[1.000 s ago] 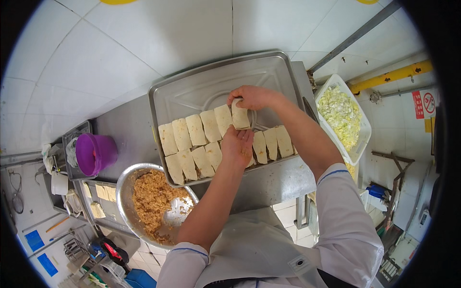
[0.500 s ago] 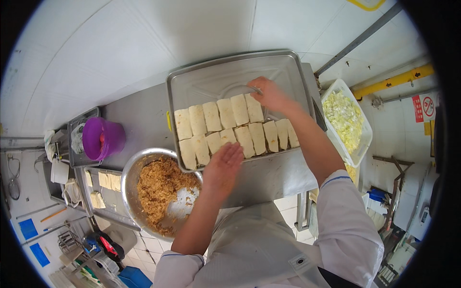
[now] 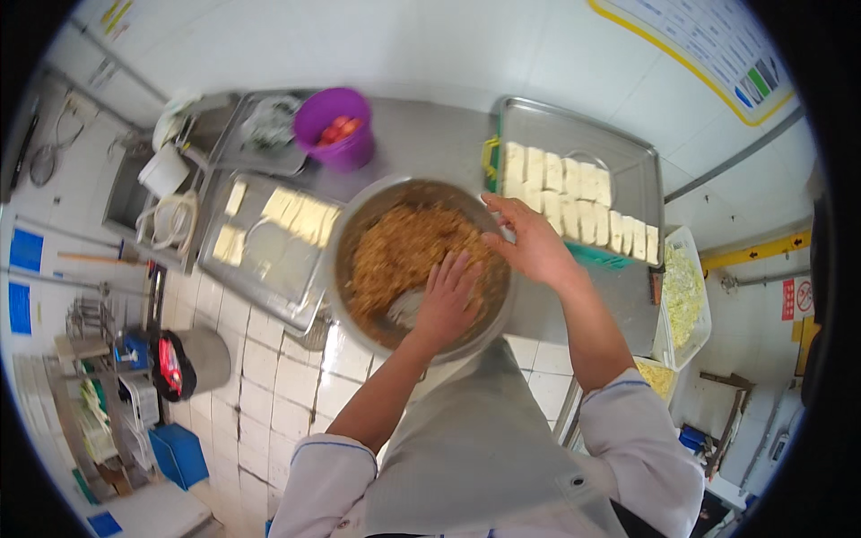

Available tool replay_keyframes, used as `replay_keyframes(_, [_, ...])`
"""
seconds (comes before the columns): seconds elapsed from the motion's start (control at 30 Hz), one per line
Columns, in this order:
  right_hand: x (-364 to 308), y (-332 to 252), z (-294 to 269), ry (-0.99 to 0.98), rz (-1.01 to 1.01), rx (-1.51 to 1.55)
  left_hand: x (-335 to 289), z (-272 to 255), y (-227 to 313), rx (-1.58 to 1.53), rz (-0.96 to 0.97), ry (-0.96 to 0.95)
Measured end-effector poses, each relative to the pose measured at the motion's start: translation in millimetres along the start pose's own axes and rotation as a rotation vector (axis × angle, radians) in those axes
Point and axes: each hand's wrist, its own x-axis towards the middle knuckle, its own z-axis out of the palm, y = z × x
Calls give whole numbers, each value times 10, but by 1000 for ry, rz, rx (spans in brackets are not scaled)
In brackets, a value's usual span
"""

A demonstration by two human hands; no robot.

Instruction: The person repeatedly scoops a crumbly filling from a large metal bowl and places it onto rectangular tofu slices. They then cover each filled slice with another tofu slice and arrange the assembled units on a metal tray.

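Observation:
A large steel bowl (image 3: 500,309) of brown, crumbly filling (image 3: 395,255) is in front of me. My left hand (image 3: 448,300) lies over the filling with its fingers spread and holds nothing I can see. Over the bowl's right rim is my right hand (image 3: 531,242), thumb and fingers apart; whether it touches the rim I cannot tell. To the right, a steel tray (image 3: 628,161) carries two rows of pale rectangular pieces (image 3: 574,184). Left of the bowl, a shallower tray (image 3: 269,251) holds some similar pale slabs (image 3: 300,215).
A purple bucket (image 3: 345,157) with red items stands behind the left tray, near a sink (image 3: 130,202). White baskets of chopped greens (image 3: 683,296) are at the far right. A green crate (image 3: 596,257) is beneath the right tray. A lined bin (image 3: 202,359) stands on the tiled floor.
The view has swung left, so the tray of pale pieces now appears farther right. Both hands have left that tray and moved to the bowl.

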Motion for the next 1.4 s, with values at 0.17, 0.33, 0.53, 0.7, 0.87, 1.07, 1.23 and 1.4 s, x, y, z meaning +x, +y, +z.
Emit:
replay_keyframes(0.17, [114,-237,1192,-160,14,145,-1140,-653,-712,-279,-267,183])
replay_keyframes(0.33, [493,-740,2364,-389,35,220,-2381,-1428,-1719,-149,-501,408])
replay_keyframes(0.53, [1253,-1213,3631,-554,-5,148,-2864,-1756,-2629,-504,-702,621])
replay_keyframes(0.7, [2242,-1103,4755,-557,27,240,-2833,-2187,-3492,-517,-719,469])
replay_keyframes(0.87, [3464,-768,5943,-395,65,156,-2416,-3043,-4629,-693,-910,343])
replay_keyframes(1.07, [4473,-347,7027,-75,159,58,-1749,-3448,-5536,-994,-930,325])
replay_keyframes(1.23, [4749,-305,7319,36,220,-27,-1298,-3565,-6053,-1238,-929,329])
replay_keyframes(1.4, [4751,-274,7428,150,333,244,-938,-3493,-6397,-1347,-990,270])
